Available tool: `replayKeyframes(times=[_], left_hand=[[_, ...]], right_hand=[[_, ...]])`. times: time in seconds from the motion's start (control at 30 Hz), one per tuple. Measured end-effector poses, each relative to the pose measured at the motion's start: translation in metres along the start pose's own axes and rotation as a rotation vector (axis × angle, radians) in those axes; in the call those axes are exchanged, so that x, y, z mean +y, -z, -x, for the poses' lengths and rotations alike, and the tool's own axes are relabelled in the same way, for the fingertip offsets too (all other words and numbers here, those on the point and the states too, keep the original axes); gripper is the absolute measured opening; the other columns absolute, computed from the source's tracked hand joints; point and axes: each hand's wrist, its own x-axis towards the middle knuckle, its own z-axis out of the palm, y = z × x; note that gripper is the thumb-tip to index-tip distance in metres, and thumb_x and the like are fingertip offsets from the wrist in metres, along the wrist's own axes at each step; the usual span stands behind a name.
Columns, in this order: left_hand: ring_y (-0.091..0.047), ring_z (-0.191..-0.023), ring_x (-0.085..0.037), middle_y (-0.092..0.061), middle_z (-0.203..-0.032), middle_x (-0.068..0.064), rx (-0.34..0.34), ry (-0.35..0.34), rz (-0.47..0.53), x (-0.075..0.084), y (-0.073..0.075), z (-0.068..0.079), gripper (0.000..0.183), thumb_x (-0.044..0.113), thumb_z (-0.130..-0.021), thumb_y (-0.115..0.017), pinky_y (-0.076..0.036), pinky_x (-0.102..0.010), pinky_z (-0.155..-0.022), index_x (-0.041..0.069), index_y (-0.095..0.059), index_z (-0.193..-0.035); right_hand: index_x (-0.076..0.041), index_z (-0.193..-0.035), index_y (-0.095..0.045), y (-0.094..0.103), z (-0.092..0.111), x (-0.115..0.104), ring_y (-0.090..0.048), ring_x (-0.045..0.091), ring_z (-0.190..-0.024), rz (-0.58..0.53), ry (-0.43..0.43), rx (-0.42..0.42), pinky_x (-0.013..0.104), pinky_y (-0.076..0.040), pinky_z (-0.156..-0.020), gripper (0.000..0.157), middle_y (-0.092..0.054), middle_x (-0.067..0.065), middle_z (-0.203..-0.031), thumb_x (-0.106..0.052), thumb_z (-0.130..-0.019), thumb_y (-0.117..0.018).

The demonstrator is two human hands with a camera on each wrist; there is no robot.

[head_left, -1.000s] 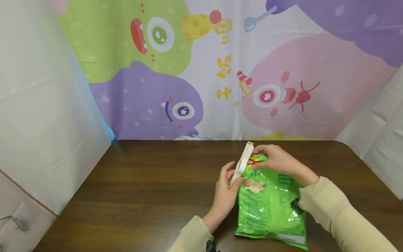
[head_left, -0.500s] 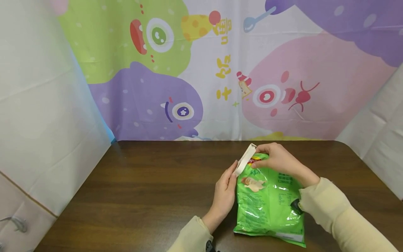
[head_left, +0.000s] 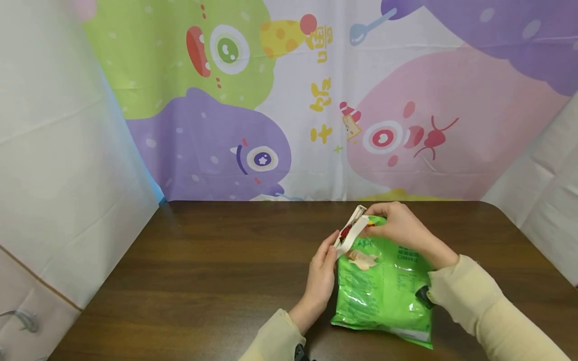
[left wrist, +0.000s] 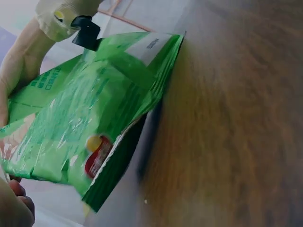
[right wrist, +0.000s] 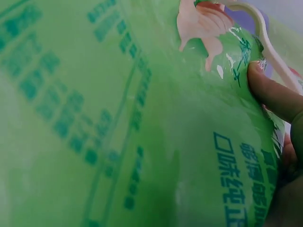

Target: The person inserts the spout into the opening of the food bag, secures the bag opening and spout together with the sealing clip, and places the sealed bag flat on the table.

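A green snack bag [head_left: 384, 291] stands tilted over the table. My right hand [head_left: 404, 230] pinches its top edge from the right, the thumb on the printed side. At the bag's upper left corner is a white bag clip [head_left: 357, 232]; its two arms stand apart, with a red part of the bag showing between them. My left hand [head_left: 321, 276] holds the lower end of this clip. In the right wrist view the clip [right wrist: 266, 43] bends around the bag's far edge. The left wrist view has the bag [left wrist: 94, 109] with its bottom seam near the tabletop.
The dark wooden table [head_left: 203, 281] spreads out to the left of the bag. A cartoon-printed curtain [head_left: 316, 165] hangs behind its far edge, and pale cloth walls [head_left: 67, 125] flank both sides.
The clip's arms have spread apart, and the red part of the bag now shows between them. The bag has shifted slightly left and up with the right hand.
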Motion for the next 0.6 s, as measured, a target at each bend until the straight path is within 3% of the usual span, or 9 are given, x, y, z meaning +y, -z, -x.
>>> replayKeyframes(times=[0.13,0.27,0.4,0.6], left_hand=[[-0.041,-0.112,-0.016,-0.045,-0.124,-0.005,-0.032,-0.036,-0.033,0.002,0.000,0.002,0.033,0.011,-0.092,-0.034,-0.030,-0.030,-0.092,0.010,-0.042,-0.124],[-0.041,-0.110,-0.014,-0.045,-0.123,-0.001,-0.061,-0.022,-0.049,-0.010,0.001,0.000,0.033,0.018,-0.093,-0.034,-0.030,-0.032,-0.091,0.016,-0.042,-0.124],[-0.040,-0.110,-0.012,-0.045,-0.122,0.000,-0.069,-0.009,-0.042,-0.011,0.000,0.000,0.033,0.021,-0.093,-0.032,-0.030,-0.032,-0.092,0.018,-0.041,-0.124],[-0.046,-0.101,-0.013,-0.051,-0.114,-0.003,0.038,-0.052,-0.020,0.004,-0.004,0.005,0.030,0.011,-0.092,-0.035,-0.036,-0.027,-0.084,0.010,-0.045,-0.120]], right_hand=[[-0.021,-0.078,-0.062,-0.001,0.000,-0.002,-0.052,0.012,-0.080,0.002,-0.002,0.017,0.030,-0.039,-0.068,0.021,-0.062,-0.006,-0.085,-0.035,-0.065,-0.071],[-0.019,-0.080,-0.063,-0.004,0.000,-0.004,-0.053,0.013,-0.082,-0.006,-0.005,0.013,0.030,-0.041,-0.068,0.019,-0.062,-0.004,-0.086,-0.028,-0.066,-0.072],[-0.018,-0.078,-0.063,-0.005,0.000,-0.006,-0.053,0.013,-0.083,-0.020,-0.008,0.006,0.030,-0.041,-0.068,0.017,-0.062,-0.004,-0.086,-0.026,-0.066,-0.072],[-0.019,-0.079,-0.061,-0.008,-0.001,-0.009,-0.053,0.013,-0.080,-0.013,-0.002,0.008,0.030,-0.040,-0.068,0.016,-0.062,-0.005,-0.085,-0.023,-0.068,-0.071]])
